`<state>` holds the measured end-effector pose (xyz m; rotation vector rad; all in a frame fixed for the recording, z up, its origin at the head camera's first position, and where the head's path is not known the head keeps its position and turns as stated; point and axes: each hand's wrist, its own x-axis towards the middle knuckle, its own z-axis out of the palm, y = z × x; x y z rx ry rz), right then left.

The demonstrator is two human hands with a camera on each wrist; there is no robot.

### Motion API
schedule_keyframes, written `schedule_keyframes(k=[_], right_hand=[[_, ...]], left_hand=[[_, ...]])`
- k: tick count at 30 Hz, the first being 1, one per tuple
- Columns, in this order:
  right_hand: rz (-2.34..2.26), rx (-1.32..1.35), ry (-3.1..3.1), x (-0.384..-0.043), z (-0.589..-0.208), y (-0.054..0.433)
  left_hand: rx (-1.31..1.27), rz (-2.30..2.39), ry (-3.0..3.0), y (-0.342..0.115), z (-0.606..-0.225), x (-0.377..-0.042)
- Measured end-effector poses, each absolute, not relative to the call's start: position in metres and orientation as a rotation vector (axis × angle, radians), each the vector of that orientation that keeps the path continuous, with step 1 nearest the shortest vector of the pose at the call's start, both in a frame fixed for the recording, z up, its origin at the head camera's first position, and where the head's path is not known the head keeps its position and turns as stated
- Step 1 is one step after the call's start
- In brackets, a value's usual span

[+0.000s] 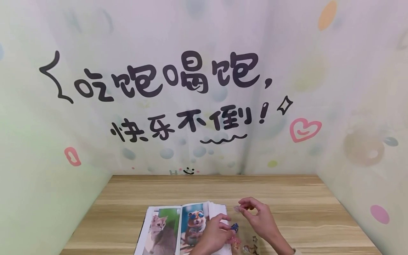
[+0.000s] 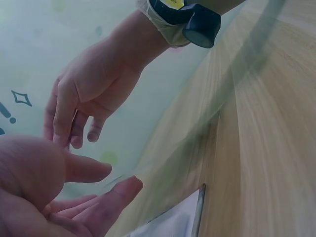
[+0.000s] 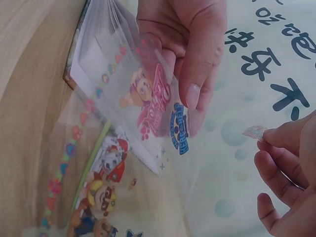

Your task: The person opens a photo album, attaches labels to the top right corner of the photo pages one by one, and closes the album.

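My left hand (image 1: 214,235) lies over the right side of an open photo album (image 1: 179,233). Its thumb and fingers pinch a clear sticker sheet (image 3: 118,94) printed with cartoon puppies, a pink figure and a row of small flowers. To the right of the sheet, my right hand (image 1: 262,221) is raised, pinching a small clear sticker (image 3: 254,132) between thumb and forefinger. The sticker is apart from the sheet; its picture is too small to make out. In the left wrist view, the left hand (image 2: 54,192) is below the right hand (image 2: 96,89).
The album shows a cat photo (image 1: 160,230) on its left page and a hamster in sunglasses (image 1: 194,225) on the right. It lies on a wood-grain table (image 1: 105,219). Behind stands a pale printed cloth wall (image 1: 204,35) with black lettering; similar walls rise at both sides.
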<state>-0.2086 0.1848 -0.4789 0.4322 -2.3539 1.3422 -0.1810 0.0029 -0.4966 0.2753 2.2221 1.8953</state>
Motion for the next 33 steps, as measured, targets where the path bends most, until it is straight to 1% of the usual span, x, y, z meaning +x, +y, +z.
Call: schedule_keyframes(k=[6, 13, 22, 33], right_hand=[[1.329, 0.444, -2.335, -0.21, -0.48, 0.187], [1.346, 0.437, -2.329, -0.209, -0.478, 0.189], [1.355, 0.448, -2.318, -0.209, -0.48, 0.189], [1.377, 0.356, -2.382, -0.212, -0.479, 0.187]], left_hand=[[0.282, 1.899, 2.246, 0.011, -0.497, -0.18], [0.362, 1.735, 2.372, 0.014, -0.499, -0.18], [0.419, 1.73, 2.231, 0.014, -0.501, -0.18], [0.427, 1.847, 2.249, 0.003, -0.482, -0.176]])
